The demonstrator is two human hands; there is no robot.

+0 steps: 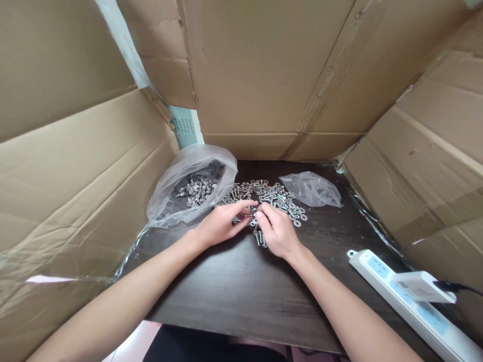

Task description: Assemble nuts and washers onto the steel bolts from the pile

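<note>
Over the dark table, my left hand (224,221) pinches a small metal bolt (248,215) between thumb and fingers. My right hand (278,229) meets it at the bolt's end, its thumb and fingertips pressed together on a small piece that is mostly hidden. Several bolts (260,239) show below the right fingers; whether they lie on the table or are held in the palm I cannot tell. Just beyond both hands spreads a loose pile of bolts, nuts and washers (281,198).
A clear plastic bag (166,203) at the left lies open, with many bolts (199,192) inside. A crumpled plastic bag (315,190) lies at the back right. A white power strip (407,306) with a plugged-in adapter (424,287) runs along the right. Cardboard walls (264,75) enclose the table (241,296).
</note>
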